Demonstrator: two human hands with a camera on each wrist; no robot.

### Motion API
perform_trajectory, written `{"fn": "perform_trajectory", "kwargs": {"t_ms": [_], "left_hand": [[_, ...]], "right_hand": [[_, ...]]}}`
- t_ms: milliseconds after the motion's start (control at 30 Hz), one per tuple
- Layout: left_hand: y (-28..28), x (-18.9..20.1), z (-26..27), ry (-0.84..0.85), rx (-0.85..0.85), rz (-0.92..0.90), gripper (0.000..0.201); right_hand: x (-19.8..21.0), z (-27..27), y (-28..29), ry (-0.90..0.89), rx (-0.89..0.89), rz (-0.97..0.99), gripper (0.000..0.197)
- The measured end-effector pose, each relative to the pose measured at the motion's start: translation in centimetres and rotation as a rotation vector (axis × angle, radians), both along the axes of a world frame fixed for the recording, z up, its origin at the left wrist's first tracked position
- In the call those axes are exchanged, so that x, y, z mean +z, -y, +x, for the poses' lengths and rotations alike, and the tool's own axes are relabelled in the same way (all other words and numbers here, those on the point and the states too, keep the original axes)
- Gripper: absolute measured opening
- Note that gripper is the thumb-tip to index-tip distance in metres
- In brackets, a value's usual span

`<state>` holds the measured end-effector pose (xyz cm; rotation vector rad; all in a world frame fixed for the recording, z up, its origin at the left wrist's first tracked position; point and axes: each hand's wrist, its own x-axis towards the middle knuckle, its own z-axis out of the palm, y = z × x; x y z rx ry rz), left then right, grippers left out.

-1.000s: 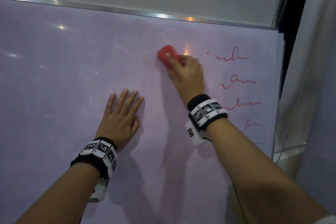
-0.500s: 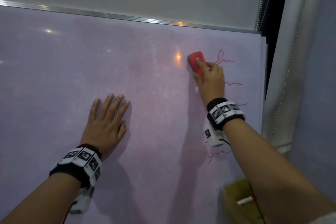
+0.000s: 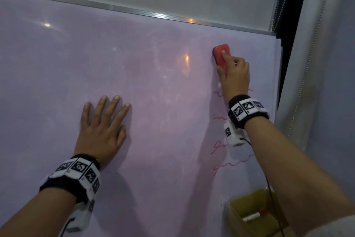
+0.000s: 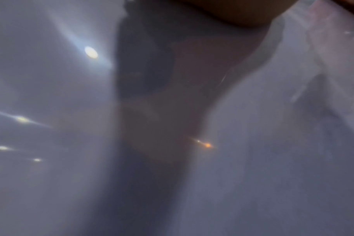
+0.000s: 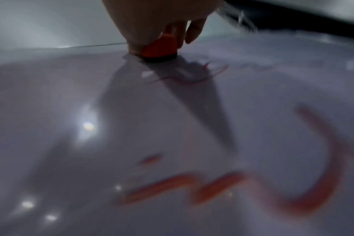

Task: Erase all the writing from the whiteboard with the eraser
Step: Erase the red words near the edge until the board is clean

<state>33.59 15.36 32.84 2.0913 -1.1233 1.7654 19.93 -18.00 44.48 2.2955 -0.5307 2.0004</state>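
The right hand [image 3: 235,77] grips the red eraser [image 3: 221,54] with curled fingers [image 3: 223,53] and presses it flat on the whiteboard [image 3: 153,150] near the top right corner. Red writing [image 3: 226,163] runs in several lines below it, partly behind the wrist. The left hand [image 3: 101,127] lies flat on the board well to the left, fingers [image 3: 113,108] straight and slightly spread, holding nothing; a marker [image 3: 251,217] lies in a yellow tray [image 3: 247,204] at lower right.

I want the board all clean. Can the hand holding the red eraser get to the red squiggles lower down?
Probably yes: the right hand sits just above the red squiggles, nothing between.
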Motion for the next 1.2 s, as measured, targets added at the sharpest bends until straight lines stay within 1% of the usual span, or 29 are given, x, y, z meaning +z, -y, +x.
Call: {"fn": "perform_trajectory", "kwargs": {"t_ms": [100,133,167,200,267,333,367,400,433,467,500,567,600,633,667,700,733,800,833,867,900,933,967,1033,1067,1100,1133,1167,1200], "left_hand": [[0.0,-0.1,-0.2,0.003,0.006,-0.029,0.052],[0.4,0.0,-0.4,-0.004,-0.001,-0.042,0.052],[1.2,0.2,-0.6,-0.002,-0.015,-0.035,0.051],[2.3,0.6,-0.9,0.016,-0.034,0.001,0.051],[5.5,1.4,-1.6,0.078,-0.068,0.107,0.051],[8.3,2.0,-2.3,0.084,-0.056,0.15,0.052],[9.1,2.3,-2.5,0.062,-0.042,0.143,0.053],[9.6,2.3,-2.6,0.042,-0.031,0.135,0.053],[9.9,2.3,-2.5,0.031,-0.029,0.131,0.053],[9.9,2.2,-2.4,0.027,-0.03,0.13,0.054],[9.9,2.1,-2.3,0.027,-0.033,0.128,0.054],[9.8,1.9,-2.2,0.013,-0.043,0.128,0.054],[9.9,1.8,-2.3,0.004,-0.049,0.126,0.054],[10.0,1.8,-2.3,0.0,-0.054,0.126,0.054],[10.0,1.8,-2.3,0.002,-0.055,0.126,0.054],[10.0,1.7,-2.3,0.008,-0.055,0.126,0.054],[10.0,1.7,-2.3,0.017,-0.055,0.124,0.054],[10.0,1.8,-2.3,0.029,-0.059,0.118,0.054],[10.1,1.8,-2.2,0.032,-0.063,0.113,0.053],[10.1,1.8,-2.2,0.032,-0.067,0.11,0.053],[10.1,1.8,-2.2,0.033,-0.069,0.108,0.053],[10.1,1.8,-2.2,0.037,-0.07,0.105,0.053],[10.1,1.8,-2.2,0.04,-0.072,0.102,0.053],[10.1,1.8,-2.1,0.042,-0.079,0.103,0.052],[10.1,1.8,-2.2,0.041,-0.08,0.102,0.053],[10.1,1.8,-2.2,0.04,-0.08,0.1,0.053],[10.1,1.9,-2.2,0.039,-0.081,0.099,0.053],[10.1,1.8,-2.2,0.038,-0.082,0.099,0.053],[10.1,1.8,-2.2,0.04,-0.081,0.098,0.053]], "right_hand": [[0.4,-2.0,3.1,0.098,-0.05,0.546,0.045],[0.3,-2.2,3.1,0.134,-0.048,0.638,0.045],[0.0,-2.2,2.4,0.13,-0.037,0.658,0.045],[-0.5,-1.8,1.3,0.107,-0.015,0.59,0.046],[-3.0,-0.7,-1.9,0.038,0.093,0.26,0.045],[-6.7,-0.1,-4.3,-0.064,0.191,-0.04,0.042],[-8.0,-0.2,-4.4,-0.112,0.196,-0.103,0.04],[-8.7,-0.6,-3.5,-0.124,0.171,-0.106,0.039],[-8.9,-1.0,-2.0,-0.092,0.136,-0.062,0.038],[-8.9,-1.5,-0.2,-0.015,0.091,0.024,0.037],[-8.8,-2.1,1.4,0.063,0.053,0.163,0.038],[-8.2,-3.0,3.7,0.183,0.017,0.505,0.04],[-7.9,-2.9,3.9,0.221,0.006,0.632,0.041],[-7.8,-2.5,3.4,0.239,0.005,0.693,0.041],[-7.8,-1.9,2.3,0.245,0.023,0.671,0.041],[-8.0,-1.2,0.7,0.238,0.054,0.569,0.041],[-8.5,-0.5,-1.1,0.213,0.098,0.416,0.04],[-10.1,0.6,-4.3,0.086,0.18,0.119,0.038],[-10.5,0.7,-5.0,0.023,0.199,0.014,0.037],[-10.5,0.6,-4.8,-0.016,0.198,-0.049,0.037],[-10.2,0.3,-4.0,-0.01,0.179,-0.063,0.037],[-9.9,0.1,-2.8,0.041,0.142,-0.014,0.037],[-9.5,-0.3,-1.4,0.116,0.096,0.11,0.037],[-8.6,-1.1,1.4,0.257,0.063,0.514,0.039],[-8.2,-1.4,2.1,0.304,0.061,0.679,0.04],[-7.9,-1.6,2.3,0.317,0.057,0.763,0.041],[-7.9,-1.7,1.8,0.292,0.056,0.755,0.042],[-8.0,-1.6,0.9,0.242,0.068,0.66,0.042],[-8.4,-1.3,-0.3,0.175,0.096,0.498,0.042]]}}
